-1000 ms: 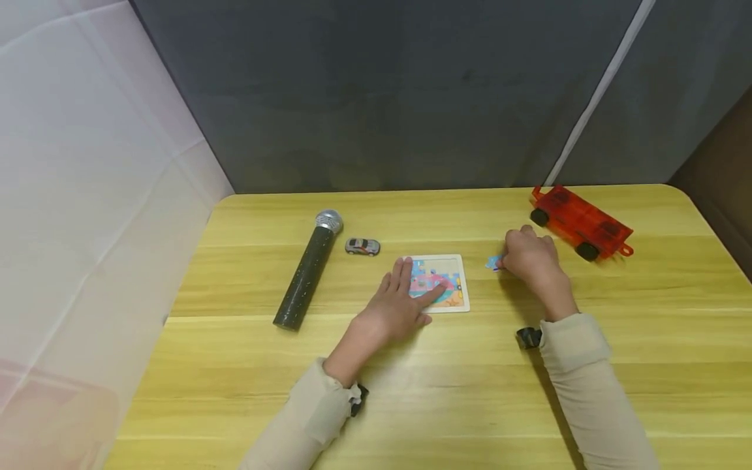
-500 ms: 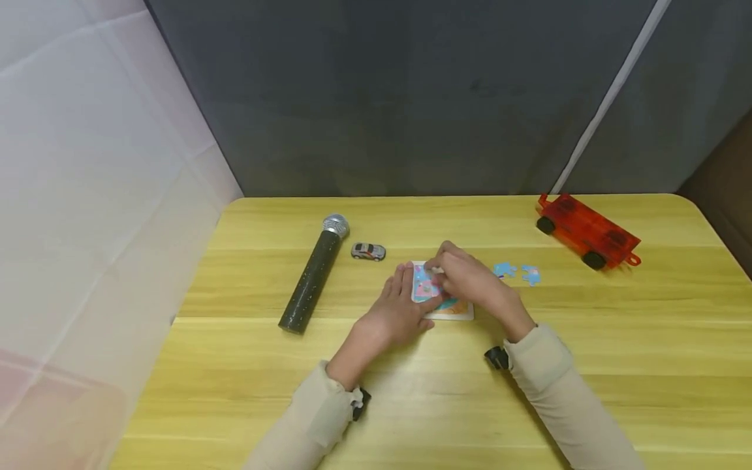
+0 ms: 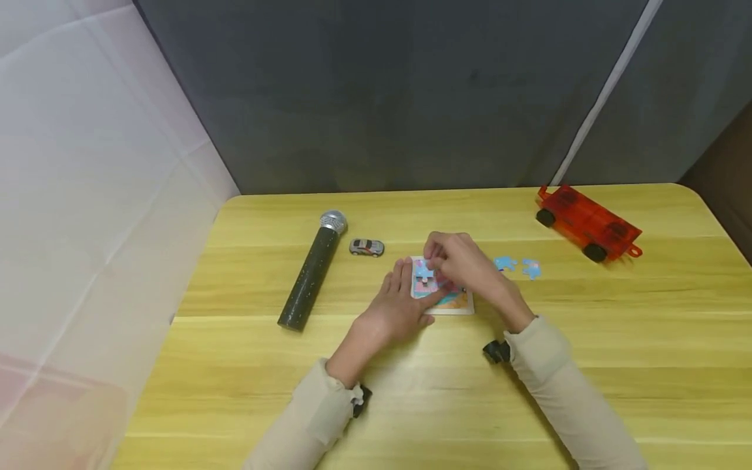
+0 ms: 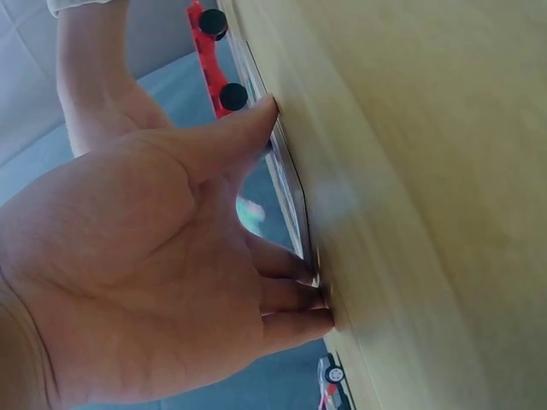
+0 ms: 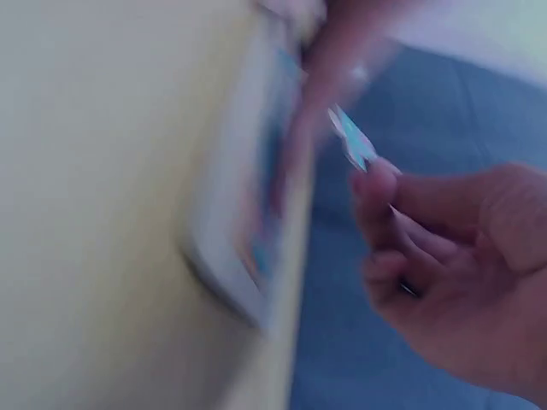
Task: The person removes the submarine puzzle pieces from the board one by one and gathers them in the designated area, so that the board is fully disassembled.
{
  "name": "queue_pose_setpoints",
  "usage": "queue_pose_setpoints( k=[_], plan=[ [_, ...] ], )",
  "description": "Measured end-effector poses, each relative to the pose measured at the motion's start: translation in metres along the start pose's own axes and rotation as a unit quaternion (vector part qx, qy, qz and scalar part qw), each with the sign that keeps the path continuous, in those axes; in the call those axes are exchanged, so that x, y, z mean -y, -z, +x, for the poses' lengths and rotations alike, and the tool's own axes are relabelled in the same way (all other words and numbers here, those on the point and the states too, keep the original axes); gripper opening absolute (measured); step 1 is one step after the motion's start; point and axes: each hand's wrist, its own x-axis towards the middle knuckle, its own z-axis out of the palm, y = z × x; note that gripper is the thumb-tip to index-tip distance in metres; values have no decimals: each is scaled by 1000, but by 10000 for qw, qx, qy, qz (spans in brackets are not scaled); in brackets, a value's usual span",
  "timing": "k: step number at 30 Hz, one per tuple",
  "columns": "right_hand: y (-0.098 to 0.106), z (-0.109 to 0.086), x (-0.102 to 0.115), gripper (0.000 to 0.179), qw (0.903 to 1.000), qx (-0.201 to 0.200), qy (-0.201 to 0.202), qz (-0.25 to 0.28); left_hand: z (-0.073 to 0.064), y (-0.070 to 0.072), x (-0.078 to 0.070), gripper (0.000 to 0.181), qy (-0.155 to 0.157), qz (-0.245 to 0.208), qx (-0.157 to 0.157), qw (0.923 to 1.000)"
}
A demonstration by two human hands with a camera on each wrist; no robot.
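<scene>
A small square jigsaw puzzle (image 3: 461, 311) with a pale frame lies on the table, its pink, blue and orange picture partly covered by both hands. My left hand (image 3: 395, 307) rests on its left side with fingers spread and straight; the left wrist view shows the thumb (image 4: 248, 128) and fingertips down at the board's edge. Between thumb and fingertips my right hand (image 3: 470, 264) pinches a light-blue puzzle piece (image 5: 352, 141), held just above the board's upper left part. Two loose blue puzzle pieces lie to the right, one (image 3: 504, 263) partly behind the right hand, the other (image 3: 531, 268) beyond it.
A black microphone (image 3: 311, 274) with a silver head lies at the left, beside a small silver toy car (image 3: 367, 247). At the back right stands a red translucent toy wagon base (image 3: 590, 222) with black wheels. A dark partition (image 3: 376, 98) borders the table's far edge.
From the loose pieces on the right, my right hand has moved left to the puzzle; the pinched piece now shows raised over the board. The left hand has stayed in place.
</scene>
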Motion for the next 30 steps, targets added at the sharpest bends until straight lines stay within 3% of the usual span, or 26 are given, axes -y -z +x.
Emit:
queue_pose_setpoints(
  k=[5, 8, 13, 17, 20, 25, 27, 30],
  plan=[
    [37, -16, -25, 4, 9985, 195, -494, -121, -2, -1, -2, 60, 26, -67, 41, 10000],
    [48, -22, -37, 6, 9951, 190, -916, -310, -2, -1, -3, 60, 7, -33, 49, 10000],
    [44, -20, -42, 7, 9854, 223, -1339, -1031, -4, 0, -2, 61, 17, -77, 43, 10000],
    [35, -20, -37, 6, 9745, -12, -1439, -1719, -5, 0, -3, 61, 11, -159, 5, 9999],
    [28, -24, -32, 7, 9751, -136, -1150, -1889, -5, -1, -3, 61, 2, -182, -15, 9998],
    [12, -41, -25, 19, 9901, 118, 32, -1397, -5, -2, -3, 60, 84, -20, 49, 10000],
    [6, -46, -21, 24, 9910, 211, 163, -1315, -5, -1, -2, 60, 113, 32, 58, 9999],
    [2, -47, -17, 25, 9895, 221, -12, -1429, -8, -2, -3, 63, 39, 61, -19, 10000]
  ],
)
